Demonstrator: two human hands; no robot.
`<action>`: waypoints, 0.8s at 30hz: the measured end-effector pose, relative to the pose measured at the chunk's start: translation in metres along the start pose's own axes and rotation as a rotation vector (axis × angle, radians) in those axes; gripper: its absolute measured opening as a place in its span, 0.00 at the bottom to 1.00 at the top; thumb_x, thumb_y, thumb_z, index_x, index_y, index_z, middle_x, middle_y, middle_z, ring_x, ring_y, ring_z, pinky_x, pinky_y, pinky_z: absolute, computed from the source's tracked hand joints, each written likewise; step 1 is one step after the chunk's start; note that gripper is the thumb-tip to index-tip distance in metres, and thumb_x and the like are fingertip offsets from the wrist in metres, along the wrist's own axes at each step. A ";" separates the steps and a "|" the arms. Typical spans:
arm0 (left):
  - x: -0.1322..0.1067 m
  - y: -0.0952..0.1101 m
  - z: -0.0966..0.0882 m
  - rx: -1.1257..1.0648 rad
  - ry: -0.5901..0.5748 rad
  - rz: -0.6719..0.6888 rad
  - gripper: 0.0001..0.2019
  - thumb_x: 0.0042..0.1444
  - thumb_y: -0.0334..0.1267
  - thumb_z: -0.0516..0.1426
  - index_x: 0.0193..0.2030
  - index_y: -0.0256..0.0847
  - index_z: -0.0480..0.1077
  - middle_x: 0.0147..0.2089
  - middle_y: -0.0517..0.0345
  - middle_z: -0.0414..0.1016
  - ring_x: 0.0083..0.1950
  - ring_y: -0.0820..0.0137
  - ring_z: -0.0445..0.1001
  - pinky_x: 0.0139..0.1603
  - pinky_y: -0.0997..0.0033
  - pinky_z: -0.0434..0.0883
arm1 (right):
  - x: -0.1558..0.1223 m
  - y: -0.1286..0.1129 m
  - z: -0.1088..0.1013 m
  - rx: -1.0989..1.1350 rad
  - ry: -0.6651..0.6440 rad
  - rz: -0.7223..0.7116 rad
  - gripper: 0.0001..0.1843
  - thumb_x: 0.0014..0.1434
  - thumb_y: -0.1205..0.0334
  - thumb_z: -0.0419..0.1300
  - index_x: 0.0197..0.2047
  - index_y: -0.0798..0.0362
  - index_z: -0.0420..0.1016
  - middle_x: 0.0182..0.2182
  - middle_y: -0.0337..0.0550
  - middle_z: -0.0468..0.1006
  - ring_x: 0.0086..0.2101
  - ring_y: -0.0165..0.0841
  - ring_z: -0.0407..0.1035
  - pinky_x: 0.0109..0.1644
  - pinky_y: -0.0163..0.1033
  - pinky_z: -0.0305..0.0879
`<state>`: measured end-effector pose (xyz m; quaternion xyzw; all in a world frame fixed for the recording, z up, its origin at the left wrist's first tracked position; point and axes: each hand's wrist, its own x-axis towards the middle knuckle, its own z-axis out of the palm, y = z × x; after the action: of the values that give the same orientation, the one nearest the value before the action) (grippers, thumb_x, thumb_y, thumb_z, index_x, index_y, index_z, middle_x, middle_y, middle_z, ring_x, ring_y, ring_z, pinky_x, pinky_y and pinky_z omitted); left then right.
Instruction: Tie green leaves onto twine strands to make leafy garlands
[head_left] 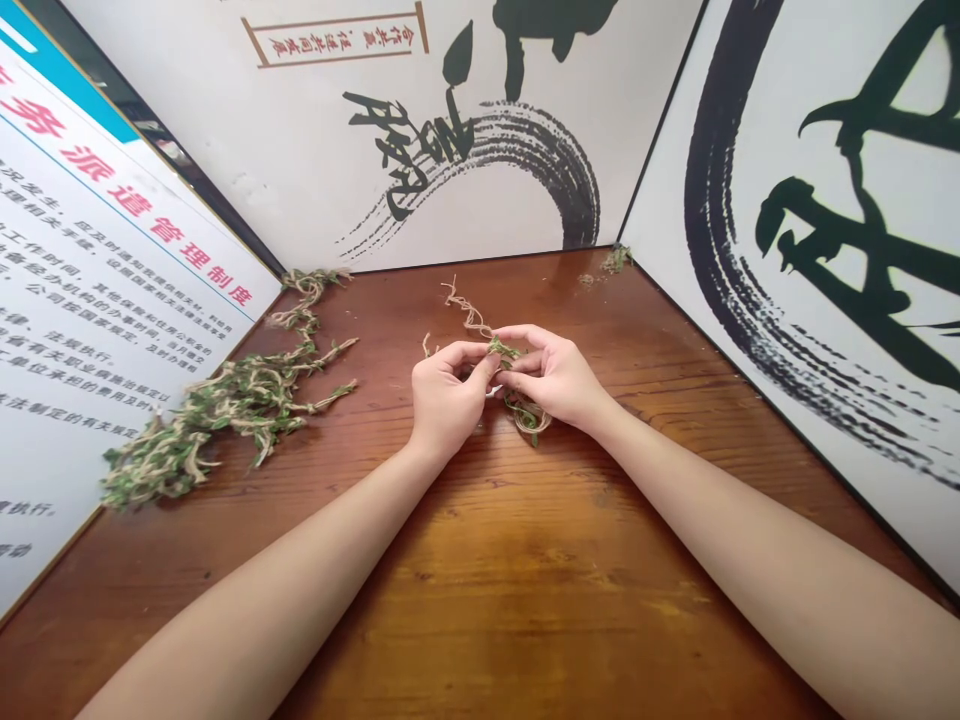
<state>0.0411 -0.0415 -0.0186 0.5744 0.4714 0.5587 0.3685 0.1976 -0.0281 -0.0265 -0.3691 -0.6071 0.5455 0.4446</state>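
Both hands meet over the middle of a brown wooden table (525,580). My left hand (444,392) is closed, pinching a length of jute twine with small green leaves (474,316) between thumb and fingertips. My right hand (553,378) is also closed on the same leafy twine, with a coiled loop of it (529,415) hanging under the palm. The twine's free end runs away from the hands toward the far wall.
A long heap of the same leafy twine (225,405) lies along the table's left side. A few leaf scraps (615,260) sit in the far right corner. Printed boards stand close on the left (97,300), back (420,130) and right (825,250).
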 end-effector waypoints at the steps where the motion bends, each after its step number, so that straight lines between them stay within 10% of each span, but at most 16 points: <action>1: 0.000 0.000 0.000 0.017 0.011 0.002 0.10 0.54 0.41 0.66 0.38 0.35 0.81 0.34 0.51 0.81 0.29 0.72 0.76 0.29 0.75 0.73 | -0.001 0.000 0.000 -0.029 0.021 -0.007 0.29 0.55 0.63 0.67 0.59 0.53 0.68 0.31 0.41 0.82 0.32 0.36 0.79 0.37 0.41 0.75; 12: 0.002 -0.002 -0.001 0.173 0.078 -0.045 0.07 0.54 0.38 0.65 0.36 0.36 0.81 0.33 0.54 0.81 0.32 0.70 0.76 0.36 0.71 0.73 | -0.001 0.006 0.001 -0.205 0.195 -0.239 0.12 0.56 0.61 0.69 0.38 0.54 0.70 0.30 0.40 0.79 0.30 0.30 0.74 0.37 0.37 0.69; 24: 0.000 -0.001 0.000 0.281 0.017 0.051 0.06 0.56 0.34 0.63 0.36 0.36 0.82 0.32 0.56 0.81 0.31 0.73 0.75 0.35 0.74 0.71 | 0.002 0.005 0.000 -0.123 0.202 -0.227 0.09 0.57 0.60 0.67 0.37 0.55 0.74 0.31 0.44 0.80 0.30 0.31 0.74 0.35 0.38 0.68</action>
<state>0.0412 -0.0413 -0.0196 0.6273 0.5331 0.5014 0.2662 0.1966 -0.0260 -0.0318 -0.3775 -0.6293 0.4137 0.5389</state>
